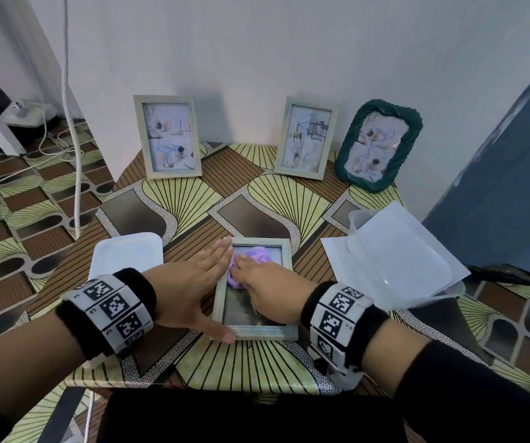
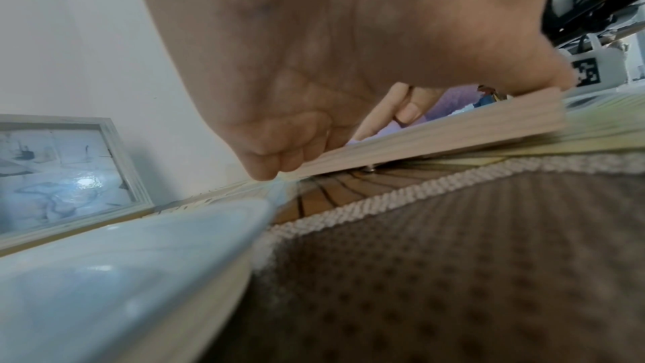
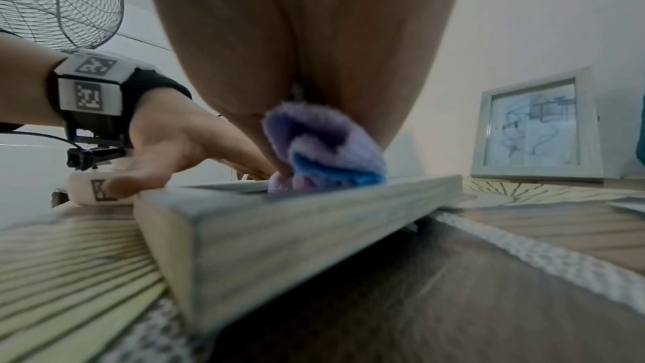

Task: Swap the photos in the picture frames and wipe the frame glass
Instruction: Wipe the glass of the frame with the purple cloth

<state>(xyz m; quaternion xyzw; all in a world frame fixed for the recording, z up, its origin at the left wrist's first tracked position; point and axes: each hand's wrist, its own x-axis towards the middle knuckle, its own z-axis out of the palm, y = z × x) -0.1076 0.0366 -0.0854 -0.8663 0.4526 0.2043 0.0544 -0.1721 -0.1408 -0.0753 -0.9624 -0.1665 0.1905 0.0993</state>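
A pale wooden frame (image 1: 284, 257) lay flat, glass up, near the front edge of the counter (image 1: 193, 193), about mid-width. The left hand (image 1: 190, 284) lay along the frame's left side, grip apart: fingers straight and flat along the left rail, thumb against the near left corner. The right hand (image 1: 270, 282) rested on the glass, pressing a bunched purple cloth (image 1: 258, 255) onto the upper left part of the pane; from the head view its fingers looked fairly flat over the cloth, and the right wrist view showed cloth bulging out beneath the palm, so whether that grip was curled round the cloth or only pressing, I could not tell. Along the back edge, against the wall, three frames stood upright with photos in them: a pale frame at the left (image 1: 167, 135), a second pale frame (image 1: 305, 137) right of centre, and a dark green twisted-rim frame (image 1: 380, 143) beside it toward the back right corner. A translucent lid (image 1: 126, 254) sat just left of the left hand. Near the right edge lay white sheets (image 1: 394, 251) over a clear plastic container (image 1: 358, 219).
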